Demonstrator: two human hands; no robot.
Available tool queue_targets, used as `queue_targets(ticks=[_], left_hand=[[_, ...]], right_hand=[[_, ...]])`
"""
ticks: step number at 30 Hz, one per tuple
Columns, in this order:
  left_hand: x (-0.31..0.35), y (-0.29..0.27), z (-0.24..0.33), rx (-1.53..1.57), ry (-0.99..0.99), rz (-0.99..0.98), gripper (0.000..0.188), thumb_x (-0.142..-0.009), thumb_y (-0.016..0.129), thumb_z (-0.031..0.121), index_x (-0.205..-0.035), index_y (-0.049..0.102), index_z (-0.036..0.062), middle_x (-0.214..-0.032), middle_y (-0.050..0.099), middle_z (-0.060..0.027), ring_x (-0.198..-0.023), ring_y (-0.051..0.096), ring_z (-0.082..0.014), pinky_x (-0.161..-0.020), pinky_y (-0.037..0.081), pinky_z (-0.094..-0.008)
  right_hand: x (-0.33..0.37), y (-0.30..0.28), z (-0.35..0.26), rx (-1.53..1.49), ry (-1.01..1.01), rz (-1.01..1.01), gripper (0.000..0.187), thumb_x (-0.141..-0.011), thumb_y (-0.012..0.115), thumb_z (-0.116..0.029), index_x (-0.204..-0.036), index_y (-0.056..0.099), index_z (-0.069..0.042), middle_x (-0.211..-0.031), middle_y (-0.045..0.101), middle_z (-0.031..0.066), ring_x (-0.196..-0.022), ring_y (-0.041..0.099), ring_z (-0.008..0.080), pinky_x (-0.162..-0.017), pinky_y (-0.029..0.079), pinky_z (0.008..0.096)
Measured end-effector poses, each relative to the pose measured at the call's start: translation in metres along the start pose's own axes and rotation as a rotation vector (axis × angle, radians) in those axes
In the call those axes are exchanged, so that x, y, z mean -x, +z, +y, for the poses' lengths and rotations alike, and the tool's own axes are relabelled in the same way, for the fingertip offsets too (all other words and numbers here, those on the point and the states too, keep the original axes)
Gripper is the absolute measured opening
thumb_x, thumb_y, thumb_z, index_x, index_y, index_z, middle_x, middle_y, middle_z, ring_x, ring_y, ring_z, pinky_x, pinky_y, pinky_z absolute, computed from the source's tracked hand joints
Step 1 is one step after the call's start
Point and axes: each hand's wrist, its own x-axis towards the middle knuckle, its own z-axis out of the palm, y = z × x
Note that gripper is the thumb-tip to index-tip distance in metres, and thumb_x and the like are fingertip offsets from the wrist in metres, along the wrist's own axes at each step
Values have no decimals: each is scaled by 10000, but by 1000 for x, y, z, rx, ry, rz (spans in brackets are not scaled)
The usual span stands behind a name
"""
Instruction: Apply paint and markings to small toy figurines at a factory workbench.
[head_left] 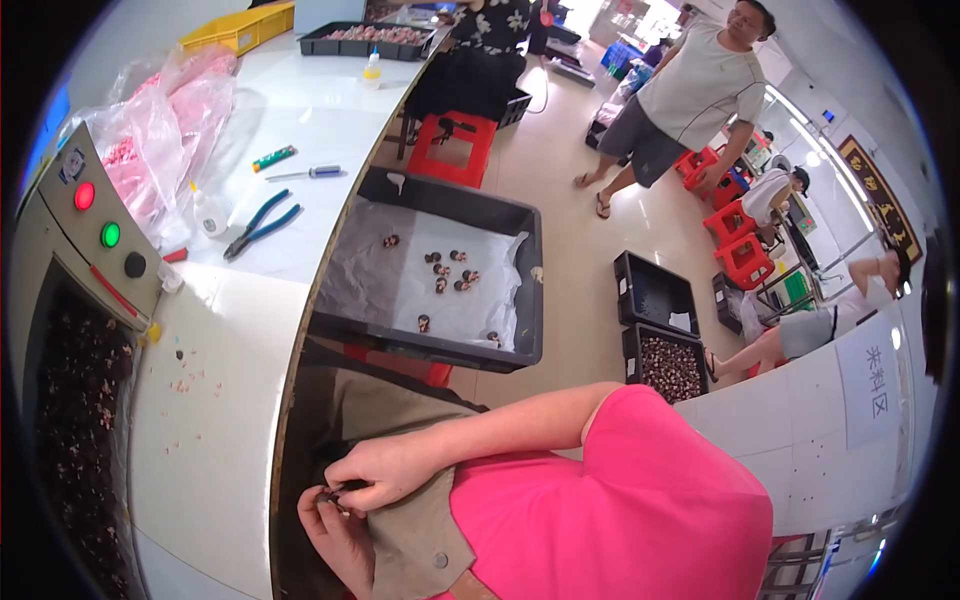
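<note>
My right hand reaches in from the pink sleeve and meets my left hand at the lower middle, over the khaki apron. The fingertips of both hands are closed together on a small dark piece, which the fingers largely hide. Just beyond my right forearm is a black tray lined with whitish sheeting. Several small dark-and-peach moulded pieces are scattered on its lining. The piece in my fingers is too covered to match with them.
Along the left runs a white table with blue-handled pliers, a screwdriver, small bottles and pink-filled plastic bags. A machine with lit buttons stands beside many dark pieces. Red stools, floor crates and other people occupy the room.
</note>
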Motion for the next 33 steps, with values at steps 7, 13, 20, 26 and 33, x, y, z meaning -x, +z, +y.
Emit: queue_targets(ticks=[7,13,20,26,33], left_hand=[[-4,-11,36,-219,-91,-73,346,-933,500,221,-1234,410,76,-1029,519,-66,-852,508,-140,-715,423,-239],[-22,-2,37,-191,-67,-43,285,-937,491,213,-1182,459,71,-968,534,-52,-781,498,-131,-664,411,-237],[-29,-3,20,36,-20,-54,356,-950,478,228,-1269,406,86,-1004,529,-32,-697,432,-76,-593,359,-201],[-35,19,17,16,-7,2,364,-953,443,152,-1297,362,65,-1045,513,-58,-804,466,-114,-692,387,-233],[-32,58,13,-186,-14,88,586,-834,530,-65,-1357,298,55,-1195,481,-125,-1095,486,-184,-944,388,-293]], right_hand=[[-11,10,-28,-11,50,31,212,-880,486,-172,-795,500,22,-744,640,128,-727,650,192,-632,485,315],[-26,-3,-14,-96,35,17,196,-894,469,-146,-773,475,9,-736,649,96,-744,636,169,-653,475,298],[-38,-17,-7,-121,34,-8,213,-903,475,-155,-771,470,12,-708,643,83,-701,624,162,-644,469,294],[-34,-31,13,-193,11,-9,234,-899,472,-194,-786,495,10,-717,641,91,-696,629,182,-643,473,303],[-22,-55,32,-170,-41,28,238,-909,473,-239,-897,522,-7,-792,608,120,-730,579,226,-670,458,327]])
